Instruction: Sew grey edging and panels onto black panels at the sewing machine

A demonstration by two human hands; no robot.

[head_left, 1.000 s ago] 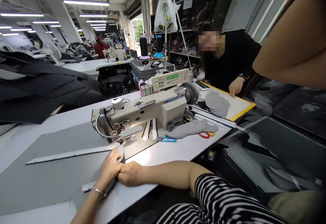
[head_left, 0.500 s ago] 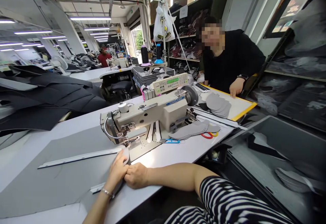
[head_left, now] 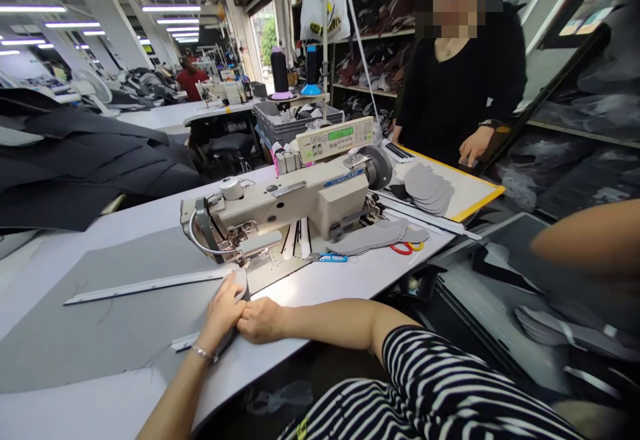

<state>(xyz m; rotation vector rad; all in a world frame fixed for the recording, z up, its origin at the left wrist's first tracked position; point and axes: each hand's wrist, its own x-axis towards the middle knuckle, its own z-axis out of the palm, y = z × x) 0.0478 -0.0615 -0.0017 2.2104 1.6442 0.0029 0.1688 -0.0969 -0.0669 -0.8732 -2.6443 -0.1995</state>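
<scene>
A large grey fabric panel [head_left: 135, 320] with white strips on it lies on the white table, its right edge at the needle end of the sewing machine [head_left: 280, 210]. My left hand [head_left: 223, 307], a bracelet at its wrist, grips the panel's folded edge just in front of the needle area, fingertips pointing towards the machine. Right beside it, touching it, my right hand [head_left: 261, 320] is closed in a fist on the same edge. What lies inside the fingers is mostly hidden. Blue thread snips [head_left: 333, 257] rest on the table to the right of the needle.
Stacked grey cut pieces [head_left: 367, 237] and red-and-yellow-handled scissors [head_left: 406, 248] lie right of the machine. A person in black [head_left: 460, 87] stands behind a yellow-edged board [head_left: 480, 198]. A blurred bare arm [head_left: 590, 243] reaches in over a grey bin [head_left: 463, 293].
The view has tilted down and shifted slightly. The person in black has straightened up and lifted a hand off the board. A blurred arm has appeared at right. My hands keep their grip.
</scene>
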